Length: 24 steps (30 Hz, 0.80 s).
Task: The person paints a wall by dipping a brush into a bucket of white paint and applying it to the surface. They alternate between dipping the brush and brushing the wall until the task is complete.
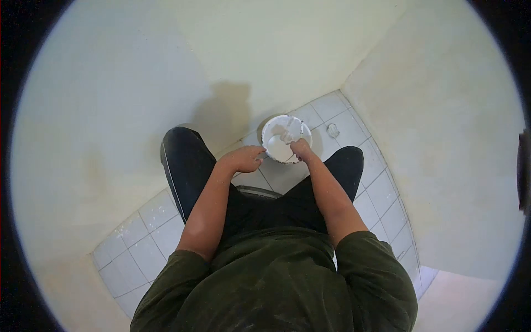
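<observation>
A round white bucket (267,131) stands on the tiled floor between my knees, its rim stained with dark and white smears. White paste or paint (275,145) lies inside it. My right hand (300,149) is closed at the bucket's near right rim. From its fingers a white-smeared tool (286,136) reaches over the bucket's opening; its exact kind cannot be made out. My left hand (242,159) is held palm down just left of the bucket, fingers loosely apart and holding nothing, with fingertips close by the rim.
A crumpled whitish lump (332,130) lies on the floor tiles (354,126) right of the bucket. Pale walls (287,61) meet in a corner ahead. My knees (185,146) flank the bucket closely. A dark object (522,171) shows at the far right edge.
</observation>
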Each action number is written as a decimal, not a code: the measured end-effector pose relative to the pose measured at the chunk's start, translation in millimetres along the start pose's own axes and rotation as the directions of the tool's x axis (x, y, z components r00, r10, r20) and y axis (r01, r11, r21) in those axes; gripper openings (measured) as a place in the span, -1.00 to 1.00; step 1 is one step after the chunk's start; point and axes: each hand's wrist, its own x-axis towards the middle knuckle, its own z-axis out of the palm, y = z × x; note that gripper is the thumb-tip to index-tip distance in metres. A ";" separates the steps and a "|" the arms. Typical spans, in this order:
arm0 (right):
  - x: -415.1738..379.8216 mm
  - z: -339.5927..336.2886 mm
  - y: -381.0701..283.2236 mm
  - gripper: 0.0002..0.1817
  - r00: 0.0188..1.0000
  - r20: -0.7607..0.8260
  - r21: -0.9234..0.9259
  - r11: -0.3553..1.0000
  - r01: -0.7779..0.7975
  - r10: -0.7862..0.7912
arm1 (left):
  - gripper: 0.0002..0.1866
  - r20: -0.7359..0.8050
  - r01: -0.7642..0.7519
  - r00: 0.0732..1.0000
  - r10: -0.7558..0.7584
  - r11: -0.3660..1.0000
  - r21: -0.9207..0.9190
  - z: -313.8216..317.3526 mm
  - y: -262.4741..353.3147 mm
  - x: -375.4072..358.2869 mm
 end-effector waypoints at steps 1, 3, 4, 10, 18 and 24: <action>-2.9 1.2 -1.4 -0.64 0.999 0.021 0.053 0.998 -0.028 0.027 | -0.47 0.000 -0.005 1.000 0.005 1.000 -0.005 0.7 0.3 2.5; 3.4 -0.6 5.9 -0.68 0.995 0.100 -0.049 0.998 0.037 -0.032 | -0.47 0.005 -0.009 1.000 0.009 1.000 -0.019 4.2 2.5 6.3; 15.4 -3.0 6.4 -0.70 0.979 0.172 -0.198 0.970 0.141 -0.108 | -0.47 0.001 -0.048 0.999 0.048 0.999 -0.027 10.1 -2.1 11.2; 11.4 -23.5 -30.3 -0.77 0.932 0.332 0.027 0.986 -0.166 0.148 | -0.44 0.114 -0.011 0.993 0.016 0.999 -0.040 13.0 3.7 24.0; 77.3 10.0 -10.0 -0.82 0.851 0.363 0.000 0.914 -0.406 0.379 | -0.42 -0.029 0.092 0.995 -0.092 0.996 0.007 28.7 13.0 46.2; 128.3 65.8 33.6 -0.79 0.764 0.569 0.448 0.664 -0.599 0.305 | -0.36 0.025 0.159 0.987 -0.160 0.987 0.033 15.2 17.4 48.2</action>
